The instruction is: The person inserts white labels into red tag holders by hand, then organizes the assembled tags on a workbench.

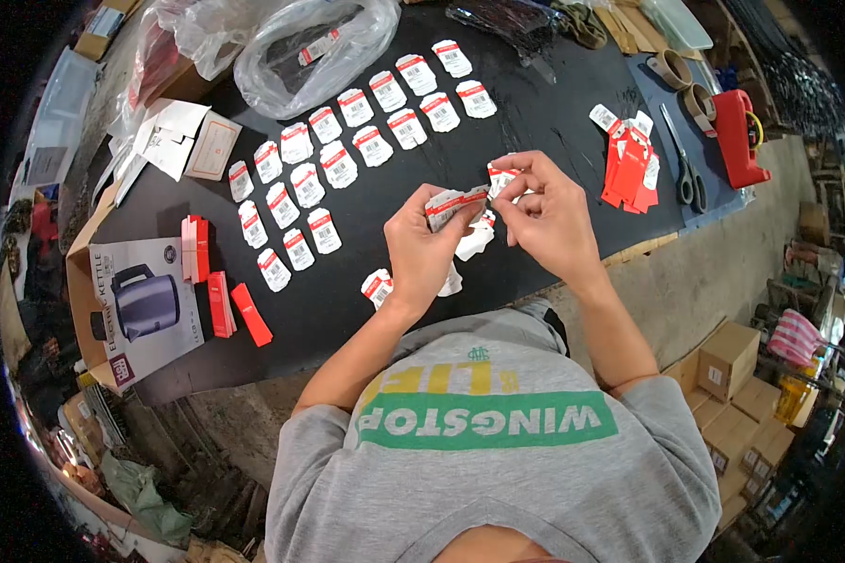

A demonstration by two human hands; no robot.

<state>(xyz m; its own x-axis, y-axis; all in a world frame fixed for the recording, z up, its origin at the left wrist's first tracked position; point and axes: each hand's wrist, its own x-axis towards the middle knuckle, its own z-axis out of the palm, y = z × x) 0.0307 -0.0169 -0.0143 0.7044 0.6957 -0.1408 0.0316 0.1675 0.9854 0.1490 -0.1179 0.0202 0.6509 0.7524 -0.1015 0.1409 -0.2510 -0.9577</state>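
My left hand (421, 246) is closed around a small stack of white barcode tags (453, 205) with red bands, thumb pressed on its face. To the right of it, my right hand (556, 218) pinches a tag (500, 175) of the same kind between thumb and fingers. Below and between my hands, more tags (476, 238) lie on the black table (347, 281), partly hidden by my left hand. Another tag pile (376, 285) sits by my left wrist. Beyond my hands, several tags (339, 164) are laid out in slanting rows, barcodes up.
An electric kettle box (150, 300) and red card stacks (220, 305) are at the left. Clear plastic bags (319, 56) lie at the back. To the right are a loose heap of red and white tags (629, 169), scissors (683, 164), tape rolls (668, 68) and a red tape dispenser (737, 141).
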